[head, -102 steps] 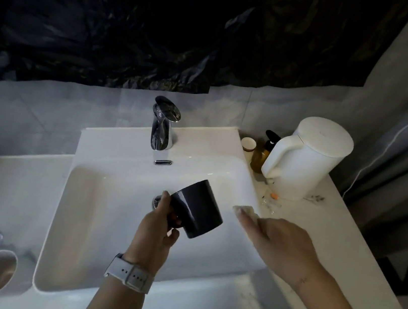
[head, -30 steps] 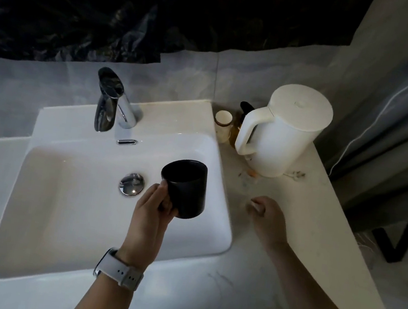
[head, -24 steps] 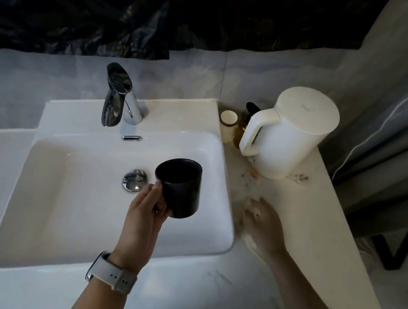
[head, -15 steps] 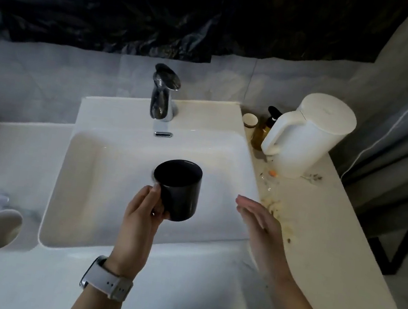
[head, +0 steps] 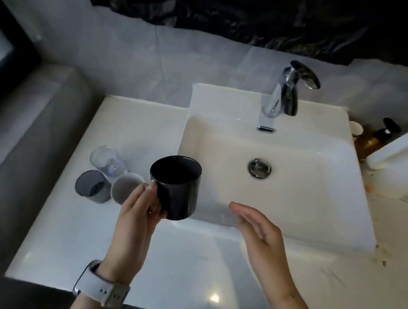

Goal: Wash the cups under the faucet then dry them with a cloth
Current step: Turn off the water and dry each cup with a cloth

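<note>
- The left hand (head: 140,207) grips the black cup (head: 175,186) by its handle side, fingers curled round it; the cup is upright, mouth up, held in the air over the left rim of the sink (head: 361,225).
- The right hand (head: 259,230) hangs over the sink's near edge with fingers straight and loosely spread, holding nothing.
- No cloth shows anywhere, so I cannot tell whether this cup is dried yet.
- Judging by its place, the cup seems headed for the counter left of the sink — set it down level, base first, and let go only once it sits flat.
- Left of the sink three cups already stand close together: a clear glass (head: 106,159), a grey cup (head: 92,185) and a white cup (head: 126,190), the white one just beside the left hand.
- The open counter in front of the sink gives better room than the crowded patch at its left.
- The faucet (head: 286,92) stands behind the sink, well apart from both hands; no water runs.
</note>
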Demonstrator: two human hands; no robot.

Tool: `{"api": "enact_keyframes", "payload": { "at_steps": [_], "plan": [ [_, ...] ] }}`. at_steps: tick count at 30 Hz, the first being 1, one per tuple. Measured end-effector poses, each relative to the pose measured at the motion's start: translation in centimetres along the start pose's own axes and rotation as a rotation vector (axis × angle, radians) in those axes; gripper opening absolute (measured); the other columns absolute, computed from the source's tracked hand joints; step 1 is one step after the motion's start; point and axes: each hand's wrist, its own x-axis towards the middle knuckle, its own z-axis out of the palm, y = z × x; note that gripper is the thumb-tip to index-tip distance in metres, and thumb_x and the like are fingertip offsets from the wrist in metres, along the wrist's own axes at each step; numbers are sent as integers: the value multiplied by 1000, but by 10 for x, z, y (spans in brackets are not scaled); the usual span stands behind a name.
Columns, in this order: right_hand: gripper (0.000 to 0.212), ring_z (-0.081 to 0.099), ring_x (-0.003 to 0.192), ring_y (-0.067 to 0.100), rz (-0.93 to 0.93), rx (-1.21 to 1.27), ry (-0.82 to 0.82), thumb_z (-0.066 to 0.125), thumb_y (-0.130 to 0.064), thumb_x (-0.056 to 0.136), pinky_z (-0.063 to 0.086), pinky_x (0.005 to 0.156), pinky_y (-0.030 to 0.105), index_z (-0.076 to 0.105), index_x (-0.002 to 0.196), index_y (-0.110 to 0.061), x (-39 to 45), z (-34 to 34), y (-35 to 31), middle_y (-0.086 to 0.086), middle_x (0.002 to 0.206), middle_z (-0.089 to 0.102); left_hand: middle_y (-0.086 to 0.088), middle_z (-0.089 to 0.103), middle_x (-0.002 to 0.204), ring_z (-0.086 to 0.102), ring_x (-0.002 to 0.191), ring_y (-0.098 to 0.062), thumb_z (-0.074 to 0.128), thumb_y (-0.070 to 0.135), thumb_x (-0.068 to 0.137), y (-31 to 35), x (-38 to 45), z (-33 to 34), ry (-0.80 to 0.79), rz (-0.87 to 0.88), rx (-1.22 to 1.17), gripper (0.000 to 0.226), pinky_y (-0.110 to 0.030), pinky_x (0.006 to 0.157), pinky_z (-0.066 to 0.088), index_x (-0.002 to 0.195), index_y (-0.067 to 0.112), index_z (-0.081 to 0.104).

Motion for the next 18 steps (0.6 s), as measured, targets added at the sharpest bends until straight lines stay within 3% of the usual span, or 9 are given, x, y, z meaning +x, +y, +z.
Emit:
{"api": "enact_keyframes", "payload": {
  "at_steps": [7,9,11,15,18],
  "plan": [
    [22,62,106,-1,-20,-42,-145,57,-11,94,45,94,18,71,104,-25,19,49,7,-16,106,71,-6,29,74,34,69,-10,43,20,104,22,-1,-64,167,38,20,33,-32,77,34,71,21,37],
    [21,63,105,-3,-10,-30,-171,57,-11,94,46,93,14,72,103,-22,20,65,6,-16,104,72,-8,32,79,38,74,-11,44,19,103,32,4,-85,197,55,-4,31,-34,83,35,73,20,41],
    [20,64,103,-3,12,-36,-192,57,-10,94,45,90,10,72,102,-20,23,85,4,-15,103,73,-2,35,71,39,67,-7,43,17,103,44,14,-103,242,69,-25,36,-30,79,36,68,22,39],
    [21,65,100,-3,37,-93,-179,58,-9,93,47,90,13,72,103,-22,32,128,-4,-15,101,73,3,30,65,32,59,-6,40,13,104,66,48,-139,167,87,10,40,-28,69,32,65,20,33],
    [20,64,93,-3,12,-159,-108,61,-13,92,47,80,10,70,105,-25,43,166,-14,-14,101,72,-3,25,68,29,62,-12,40,13,103,76,83,-173,2,64,43,36,-32,67,29,68,16,31]
  ]
}}
